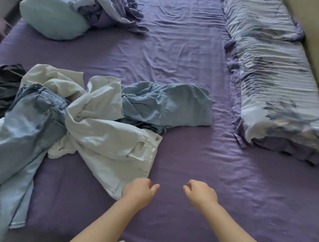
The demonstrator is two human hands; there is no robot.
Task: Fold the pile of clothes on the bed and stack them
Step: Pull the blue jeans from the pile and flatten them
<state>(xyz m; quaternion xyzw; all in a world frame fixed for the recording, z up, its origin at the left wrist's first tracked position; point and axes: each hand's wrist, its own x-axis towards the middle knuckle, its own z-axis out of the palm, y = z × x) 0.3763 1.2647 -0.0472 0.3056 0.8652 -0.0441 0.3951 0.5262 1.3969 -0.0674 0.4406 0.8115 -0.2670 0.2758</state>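
On the purple bed (192, 60) the clothes lie tangled at your left; your left hand (140, 190) and right hand (201, 194) hover loosely curled, empty. The white trousers (112, 141) look limp, light: take the waistband corners

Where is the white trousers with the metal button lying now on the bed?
In the head view, the white trousers lie left of centre on the purple sheet, tangled between the light blue jeans and a blue garment, just beyond the left hand.

I identify a home bedroom: a bed (181, 63) with purple sheet, pillows (276, 79), and loose clothes (87, 116).
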